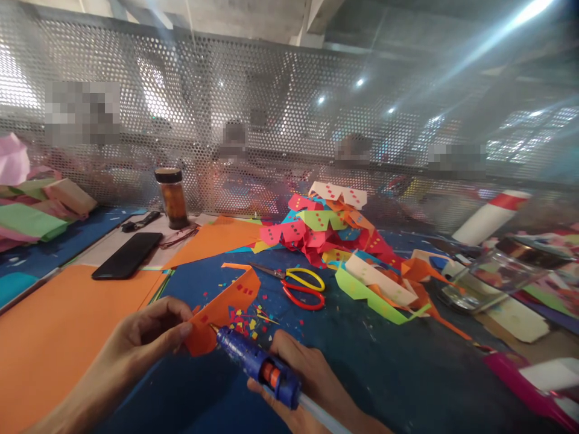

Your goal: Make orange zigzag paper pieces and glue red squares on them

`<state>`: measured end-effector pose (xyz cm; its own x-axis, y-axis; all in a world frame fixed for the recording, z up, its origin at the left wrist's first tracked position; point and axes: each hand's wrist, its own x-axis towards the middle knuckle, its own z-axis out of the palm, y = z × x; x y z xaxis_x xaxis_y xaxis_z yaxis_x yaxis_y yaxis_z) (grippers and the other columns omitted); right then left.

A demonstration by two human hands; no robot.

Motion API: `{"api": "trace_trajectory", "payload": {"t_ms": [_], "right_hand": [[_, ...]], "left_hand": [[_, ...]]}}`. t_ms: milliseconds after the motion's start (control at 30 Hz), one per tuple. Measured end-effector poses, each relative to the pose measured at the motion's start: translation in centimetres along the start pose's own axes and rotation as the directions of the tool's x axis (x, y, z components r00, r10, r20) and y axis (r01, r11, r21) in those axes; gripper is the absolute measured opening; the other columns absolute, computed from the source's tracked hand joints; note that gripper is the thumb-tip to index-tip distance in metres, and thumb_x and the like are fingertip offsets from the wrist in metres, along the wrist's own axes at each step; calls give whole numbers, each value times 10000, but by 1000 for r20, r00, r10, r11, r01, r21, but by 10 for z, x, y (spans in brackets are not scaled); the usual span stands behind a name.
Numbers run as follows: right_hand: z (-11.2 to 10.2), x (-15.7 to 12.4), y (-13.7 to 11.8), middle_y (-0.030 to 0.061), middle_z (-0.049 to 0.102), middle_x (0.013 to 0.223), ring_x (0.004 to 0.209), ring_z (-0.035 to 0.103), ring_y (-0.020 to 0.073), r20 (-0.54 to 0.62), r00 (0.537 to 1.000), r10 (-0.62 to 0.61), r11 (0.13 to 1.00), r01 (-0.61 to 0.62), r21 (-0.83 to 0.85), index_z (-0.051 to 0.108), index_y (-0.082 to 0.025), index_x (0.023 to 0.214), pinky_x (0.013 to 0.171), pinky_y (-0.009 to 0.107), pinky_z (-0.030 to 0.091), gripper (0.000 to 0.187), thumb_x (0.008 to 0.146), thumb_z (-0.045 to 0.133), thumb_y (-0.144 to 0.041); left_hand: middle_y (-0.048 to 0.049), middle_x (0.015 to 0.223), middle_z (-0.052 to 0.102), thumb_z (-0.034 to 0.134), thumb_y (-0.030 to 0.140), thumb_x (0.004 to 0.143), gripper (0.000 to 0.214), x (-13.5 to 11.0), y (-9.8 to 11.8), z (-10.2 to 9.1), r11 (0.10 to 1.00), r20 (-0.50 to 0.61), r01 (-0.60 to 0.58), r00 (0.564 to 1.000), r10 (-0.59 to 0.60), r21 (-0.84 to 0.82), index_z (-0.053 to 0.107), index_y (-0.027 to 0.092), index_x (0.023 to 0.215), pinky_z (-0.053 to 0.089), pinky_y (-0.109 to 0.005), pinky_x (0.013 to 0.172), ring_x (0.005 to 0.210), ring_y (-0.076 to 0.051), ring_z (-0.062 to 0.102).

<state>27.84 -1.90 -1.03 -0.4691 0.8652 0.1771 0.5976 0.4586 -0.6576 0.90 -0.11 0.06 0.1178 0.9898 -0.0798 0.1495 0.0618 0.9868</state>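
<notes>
At 6 o'clock the right hand (pixel 312 374) grips a glue gun (pixel 257 361), its back end cut off. The tip touches an orange paper (pixel 221 310) pinched by the left hand (pixel 145 334) at 8 o'clock. Farther off, at 12 o'clock, scissors (pixel 303 286) lie on the bench (pixel 384 361), then a blurry paper pile (pixel 335 226).

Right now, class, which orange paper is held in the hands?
The punched orange strip, pinched by the left hand at the blue glue gun tip. The big orange sheet and the farther orange sheet lie flat.
</notes>
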Motion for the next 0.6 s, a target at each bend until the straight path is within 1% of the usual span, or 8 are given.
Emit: {"api": "trace_trajectory", "payload": {"t_ms": [100,267,433,600], "right_hand": [[0,0,0,-48,553,671,539,536,106,5,1000,-12,1000,12,2,425,-236,808,493,227,309,238,876,641,-307],[1,-1,3,-53,523,661,524,503,101,1,1000,-24,1000,24,-2,422,-236,817,486,230,291,224,883,624,-306],[5,1,9,-52,488,684,541,481,102,-21,995,-94,995,93,-42,427,-236,820,489,230,275,213,868,627,-289],[6,1,11,-59,478,675,515,469,92,-8,996,-84,995,84,-45,408,-238,808,464,218,253,222,841,626,-265]], "left_hand": [[7,663,698,736,516,779,290,0,0,3,1000,-11,1,1000,-1,-4,683,231,769,457,-246,606,644,-168,613],[17,655,684,744,506,768,281,-2,1,8,999,-87,-1,996,-2,-43,678,233,761,449,-234,599,638,-155,604],[27,602,634,763,548,727,326,0,4,6,1000,-31,-4,1000,4,-12,683,233,702,455,-225,544,584,-145,569],[20,607,633,730,569,757,345,2,-1,0,999,-11,-28,1000,28,22,685,229,718,449,-223,524,580,-149,565]]}}
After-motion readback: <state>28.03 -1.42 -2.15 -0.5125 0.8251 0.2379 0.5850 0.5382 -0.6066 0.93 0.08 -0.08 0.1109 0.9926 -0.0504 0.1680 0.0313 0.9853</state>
